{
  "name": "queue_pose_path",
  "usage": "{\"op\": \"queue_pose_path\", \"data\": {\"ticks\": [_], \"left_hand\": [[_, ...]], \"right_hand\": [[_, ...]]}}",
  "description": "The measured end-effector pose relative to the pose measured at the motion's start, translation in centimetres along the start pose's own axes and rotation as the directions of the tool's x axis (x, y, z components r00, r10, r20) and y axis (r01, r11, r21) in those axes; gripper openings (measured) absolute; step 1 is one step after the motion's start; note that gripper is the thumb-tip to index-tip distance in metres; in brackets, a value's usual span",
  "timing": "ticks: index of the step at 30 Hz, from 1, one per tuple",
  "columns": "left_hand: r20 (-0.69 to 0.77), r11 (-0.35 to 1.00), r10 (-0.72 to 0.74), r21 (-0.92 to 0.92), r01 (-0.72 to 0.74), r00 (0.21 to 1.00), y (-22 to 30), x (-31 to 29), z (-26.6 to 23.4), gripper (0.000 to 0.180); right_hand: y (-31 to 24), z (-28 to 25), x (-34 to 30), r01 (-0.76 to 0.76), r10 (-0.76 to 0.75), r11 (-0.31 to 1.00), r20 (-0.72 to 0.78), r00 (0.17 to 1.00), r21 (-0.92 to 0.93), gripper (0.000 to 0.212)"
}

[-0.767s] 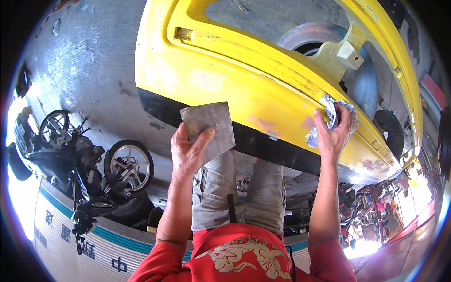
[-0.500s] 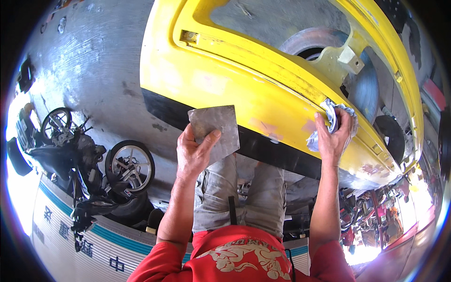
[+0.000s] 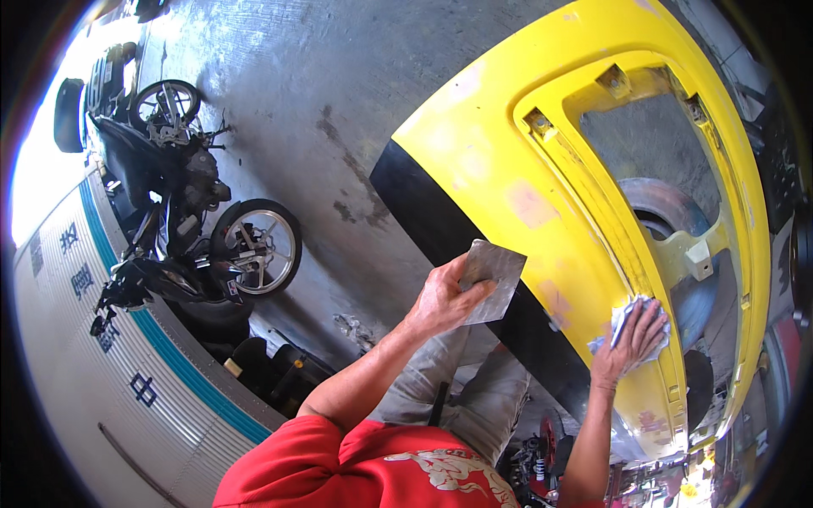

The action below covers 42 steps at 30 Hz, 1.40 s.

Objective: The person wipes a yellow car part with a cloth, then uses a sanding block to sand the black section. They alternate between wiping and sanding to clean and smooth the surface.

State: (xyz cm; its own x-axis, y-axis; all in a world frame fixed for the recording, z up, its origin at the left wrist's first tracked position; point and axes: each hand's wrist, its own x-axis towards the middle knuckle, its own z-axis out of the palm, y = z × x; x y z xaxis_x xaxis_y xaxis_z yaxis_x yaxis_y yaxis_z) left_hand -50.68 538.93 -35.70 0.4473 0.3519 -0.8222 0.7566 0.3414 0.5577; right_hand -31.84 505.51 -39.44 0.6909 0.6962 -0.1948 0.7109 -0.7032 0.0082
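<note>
A large yellow vehicle body panel [image 3: 483, 161] with openings and a black lower strip [image 3: 432, 207] stretches across the right half of the head view. Pale pinkish patches show on its yellow face. My right hand [image 3: 627, 351] presses a crumpled white-and-blue cloth [image 3: 621, 317] against the panel, beside a long recessed groove. Part of the cloth is hidden under the fingers. In my left hand [image 3: 445, 298] is a thin grey square plate [image 3: 501, 278], gripped at one edge with the thumb on top. The plate is held up in front of the black strip.
Black motorcycles [image 3: 182, 190] stand at the left on the grey concrete floor [image 3: 313, 76]. Behind them runs a ribbed white shutter [image 3: 110, 339] with a teal stripe. A tyre [image 3: 644, 199] lies under the panel's opening. Mixed clutter sits at the lower right.
The view has turned, so the panel now appears farther right and steeper. My right hand has flattened over the cloth, still on the panel. My left hand still holds the grey plate.
</note>
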Motion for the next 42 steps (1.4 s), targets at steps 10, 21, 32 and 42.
{"op": "queue_pose_path", "data": {"ticks": [10,21,32,42], "left_hand": [[-0.080,0.996,0.074,-0.043,-0.077,0.994,-1.8,0.8,-2.4,0.038],[-0.153,0.986,-0.020,-0.165,-0.006,0.988,-2.0,2.1,-6.0,0.029],[-0.123,0.991,-0.003,-0.131,-0.013,0.992,-0.9,3.3,-6.8,0.028],[-0.124,0.994,0.000,-0.111,-0.013,0.992,-1.9,3.5,-6.2,0.028]], "right_hand": [[-17.1,2.0,18.1,0.300,-0.299,0.950,-0.026,0.954,0.083,0.063],[-24.0,1.8,24.9,0.262,-0.288,0.930,0.067,0.955,0.256,0.067],[-21.5,0.8,22.8,0.314,-0.321,0.888,-0.036,0.946,0.337,0.064],[-25.8,1.8,26.0,0.130,-0.142,0.961,0.032,0.989,0.246,0.077]]}}
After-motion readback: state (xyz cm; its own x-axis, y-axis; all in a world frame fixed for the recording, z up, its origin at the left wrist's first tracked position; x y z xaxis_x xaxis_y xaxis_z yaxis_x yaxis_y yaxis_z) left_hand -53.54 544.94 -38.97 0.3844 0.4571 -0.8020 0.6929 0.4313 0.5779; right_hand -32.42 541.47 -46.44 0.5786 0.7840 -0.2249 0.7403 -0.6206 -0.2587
